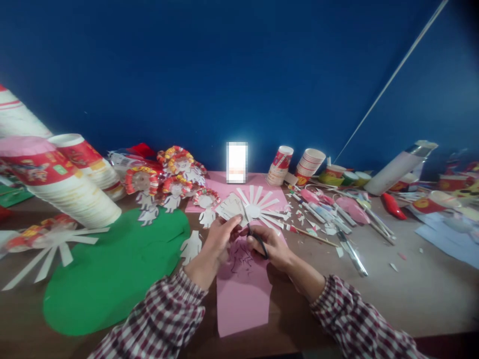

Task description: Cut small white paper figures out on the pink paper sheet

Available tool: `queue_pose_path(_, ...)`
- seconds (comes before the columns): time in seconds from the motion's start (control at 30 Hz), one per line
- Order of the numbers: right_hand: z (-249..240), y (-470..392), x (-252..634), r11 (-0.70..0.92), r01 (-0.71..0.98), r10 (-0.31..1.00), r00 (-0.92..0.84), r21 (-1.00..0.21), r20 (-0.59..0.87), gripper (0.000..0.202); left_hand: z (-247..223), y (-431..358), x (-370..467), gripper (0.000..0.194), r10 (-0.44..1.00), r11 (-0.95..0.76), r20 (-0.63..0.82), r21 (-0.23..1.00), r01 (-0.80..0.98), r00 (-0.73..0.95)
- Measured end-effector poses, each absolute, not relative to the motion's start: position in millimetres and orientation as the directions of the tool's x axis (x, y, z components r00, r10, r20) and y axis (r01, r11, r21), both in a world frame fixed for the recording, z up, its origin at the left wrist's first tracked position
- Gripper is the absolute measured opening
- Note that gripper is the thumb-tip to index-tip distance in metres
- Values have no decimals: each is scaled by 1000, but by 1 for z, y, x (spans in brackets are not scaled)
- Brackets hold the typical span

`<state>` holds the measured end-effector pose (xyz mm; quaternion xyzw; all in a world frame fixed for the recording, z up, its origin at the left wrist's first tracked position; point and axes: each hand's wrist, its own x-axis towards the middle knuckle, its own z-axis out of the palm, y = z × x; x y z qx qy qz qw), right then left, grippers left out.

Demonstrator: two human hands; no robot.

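Near the middle of the table, my left hand (pixel 220 239) is closed on a piece of white paper (pixel 229 207) with lines drawn on it. My right hand (pixel 275 248) grips a pair of scissors (pixel 260 243) with dark handles, the blades meeting the paper's right edge. Just behind the hands lies a white paper cup cut into spread strips (pixel 255 211). Beneath them is a pink sheet (pixel 243 304) with dark pen marks. A white paper figure cutout (pixel 192 247) rests beside my left wrist.
Stacked paper cups (pixel 71 184) lean at the left, by a green paper shape (pixel 119 274). Decorated paper figures (pixel 175 192) stand behind it. Pens (pixel 318 212), paper scraps and a knife (pixel 352 254) lie at the right. A blurred bright screen (pixel 237 162) stands before the blue wall.
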<state>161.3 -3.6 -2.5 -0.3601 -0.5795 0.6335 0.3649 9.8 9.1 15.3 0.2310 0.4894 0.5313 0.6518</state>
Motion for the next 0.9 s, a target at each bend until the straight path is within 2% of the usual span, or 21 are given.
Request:
queue_pose_path(0.1,-4,-4,161,-68,-50,883,-468,-996,-37,53,19,6,11,36,905,385,-425,812,-440,6)
queue_pose_path(0.37,-1,-4,159,-73,-76,883,-469,-994,-29,51,26,7,14,30,887,370,-452,818,-441,-95)
queue_pose_path(0.57,1,-5,158,-68,-62,890,-455,-996,-32,48,24,8,14,28,882,378,-461,816,-437,-98)
queue_pose_path(0.9,-1,-3,158,-33,-87,896,-445,-996,9,46,11,11,12,39,930,308,-366,835,-456,-42)
